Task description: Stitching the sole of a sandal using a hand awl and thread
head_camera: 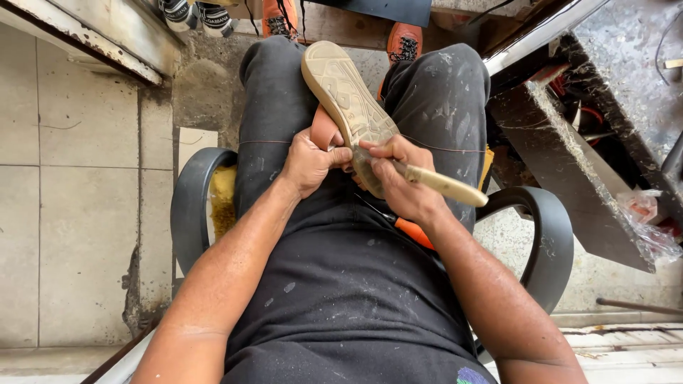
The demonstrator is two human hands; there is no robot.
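My left hand (309, 162) was clenched around the heel end of a tan, rubber-soled shoe with a reddish-brown upper (346, 99), thumb pressed against the edge of the sole. My right hand (402, 178) gripped a tool with a pale, rounded wooden handle (445, 186), fingers wrapped tight near its front, where its working end met the sole's edge; the tip itself was hidden behind my fingers, so I could not tell its shape.

The shoe lay sole-up across my lap, resting over my thighs, its toe pointing away from me and slightly left. The tread pattern faced the camera. A thin thread (441, 148) ran in a taut line from the shoe across my right thigh, and a fainter length crossed my left thigh.

I sat in a chair with curved black plastic armrests (191, 206), wearing dark, dust-smeared trousers (441, 92) and a dark shirt (348, 299). An orange-handled tool (413, 233) lay against my right hip, partly hidden beneath my forearm. Yellow foam padding (222, 195) showed through the seat at my left.

Beyond my knees stood orange lace-up boots (404, 44) and a pair of black-and-white sneakers (192, 14). To my right was a dusty, dark workbench (569, 178) with a crumpled clear plastic bag (651, 224) at its edge. The floor (78, 213) on my left was of pale, worn tiles.
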